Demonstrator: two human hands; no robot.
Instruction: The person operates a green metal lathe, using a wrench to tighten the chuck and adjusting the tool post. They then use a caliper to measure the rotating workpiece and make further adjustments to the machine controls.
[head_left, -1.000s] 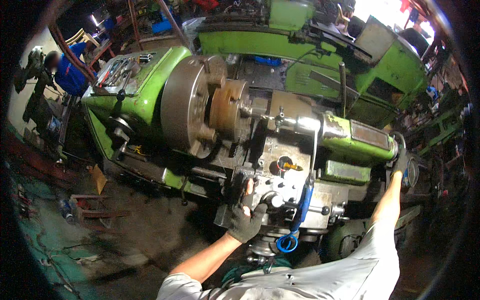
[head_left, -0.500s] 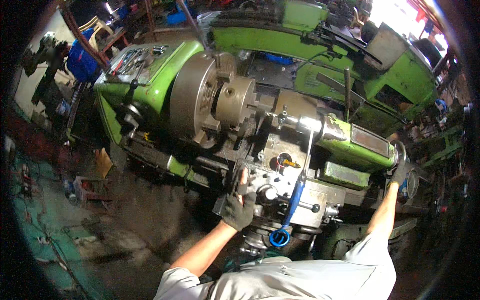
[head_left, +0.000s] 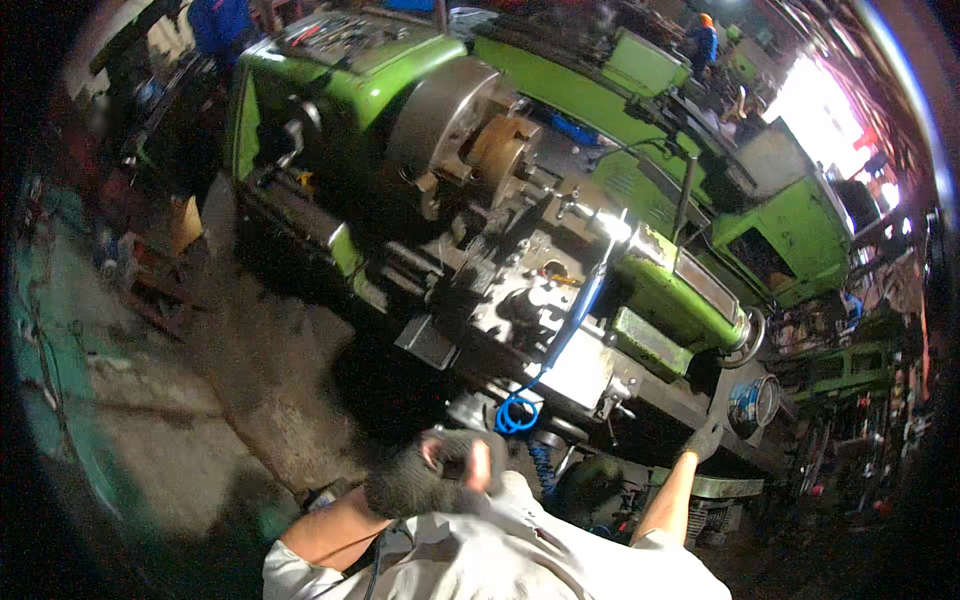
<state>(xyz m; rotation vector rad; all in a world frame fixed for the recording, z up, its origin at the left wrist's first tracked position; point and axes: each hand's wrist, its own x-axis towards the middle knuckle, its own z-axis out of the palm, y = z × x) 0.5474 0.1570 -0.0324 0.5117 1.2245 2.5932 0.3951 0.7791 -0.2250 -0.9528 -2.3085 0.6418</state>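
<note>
I stand at a green lathe (head_left: 330,90) with a big grey chuck (head_left: 450,120) and a brass-coloured part (head_left: 500,150) in its jaws. My left hand (head_left: 435,472), in a worn dark glove, is drawn back near my chest with its fingers apart and nothing in it. It hangs just below a coiled blue hose (head_left: 518,412) that runs up over the grey carriage (head_left: 530,300). My right hand (head_left: 705,438) reaches far right and touches the dark front edge of the lathe bed, below a handwheel (head_left: 748,335). Its grip is too small to read.
A second green lathe (head_left: 790,225) stands behind. A blue round can (head_left: 752,402) sits at the bed's right end. Dirty concrete floor (head_left: 250,370) and a cardboard piece (head_left: 185,225) lie to the left. A person in blue (head_left: 705,40) stands far back.
My left hand has come off the carriage and pulled back toward my chest. My view has swung so the lathe sits higher and more tilted. My right arm stays stretched right.
</note>
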